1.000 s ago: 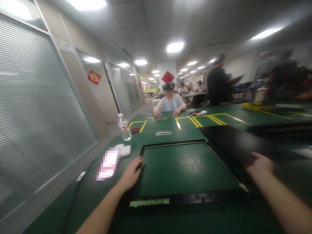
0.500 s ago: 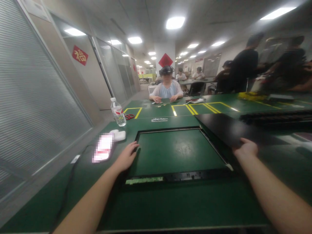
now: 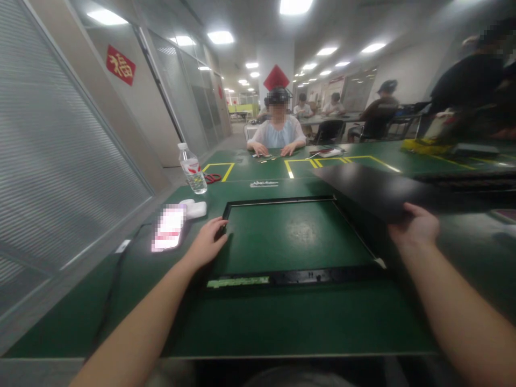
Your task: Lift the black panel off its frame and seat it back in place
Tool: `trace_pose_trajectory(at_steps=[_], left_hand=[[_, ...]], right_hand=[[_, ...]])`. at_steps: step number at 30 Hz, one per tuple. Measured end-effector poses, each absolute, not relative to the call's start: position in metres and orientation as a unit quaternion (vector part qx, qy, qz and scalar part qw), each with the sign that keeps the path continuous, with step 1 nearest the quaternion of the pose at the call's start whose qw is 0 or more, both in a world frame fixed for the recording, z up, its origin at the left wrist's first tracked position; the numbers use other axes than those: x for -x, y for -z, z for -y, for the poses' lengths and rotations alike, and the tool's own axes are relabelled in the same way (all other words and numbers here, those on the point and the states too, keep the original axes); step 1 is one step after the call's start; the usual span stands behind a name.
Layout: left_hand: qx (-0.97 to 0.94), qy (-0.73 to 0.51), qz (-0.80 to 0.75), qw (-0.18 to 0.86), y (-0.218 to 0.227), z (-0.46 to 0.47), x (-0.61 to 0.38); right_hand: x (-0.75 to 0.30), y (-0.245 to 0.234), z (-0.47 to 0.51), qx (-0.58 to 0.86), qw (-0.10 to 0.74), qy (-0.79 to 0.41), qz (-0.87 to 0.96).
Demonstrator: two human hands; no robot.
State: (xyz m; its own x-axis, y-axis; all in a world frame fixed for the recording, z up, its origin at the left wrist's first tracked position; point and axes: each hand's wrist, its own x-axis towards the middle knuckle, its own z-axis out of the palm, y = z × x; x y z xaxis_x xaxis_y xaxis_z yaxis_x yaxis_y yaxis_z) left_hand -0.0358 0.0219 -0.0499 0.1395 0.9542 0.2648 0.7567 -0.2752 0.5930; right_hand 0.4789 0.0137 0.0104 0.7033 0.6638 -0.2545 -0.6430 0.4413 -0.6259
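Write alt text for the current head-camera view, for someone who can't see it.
A left hand touches a black frame on a green table while the right hand holds a dark panel. A bottle stands at left; a person sits opposite.

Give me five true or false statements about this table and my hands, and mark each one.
1. The left hand is at the left side of the black frame. True.
2. The right hand holds a dark panel. True.
3. The panel lies flat inside the frame. False: it is in the right hand, off to the right.
4. The water bottle stands upright. True.
5. The bottle stands inside the frame. False: it is near the left edge of the table, beside the red-handled scissors.
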Motion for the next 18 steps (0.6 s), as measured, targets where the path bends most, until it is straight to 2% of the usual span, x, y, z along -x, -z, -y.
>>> trace_pose_trajectory(at_steps=[5,10,13,18], left_hand=[[-0.691,-0.393,-0.571,0.203,0.042,-0.017,0.029],[-0.533,-0.519,-0.514,0.428,0.030,-0.010,0.015],[-0.441,-0.542,-0.466,0.543,0.018,-0.006,0.012],[-0.376,-0.536,-0.445,0.611,0.004,-0.001,0.021]], right_hand=[[-0.451,-0.033,0.006,0.417,0.817,-0.397,0.043],[-0.450,-0.031,0.010,0.431,0.776,-0.457,0.061],[-0.448,-0.029,0.009,0.436,0.740,-0.507,0.072],[-0.442,-0.030,0.013,0.497,0.669,-0.547,0.080]])
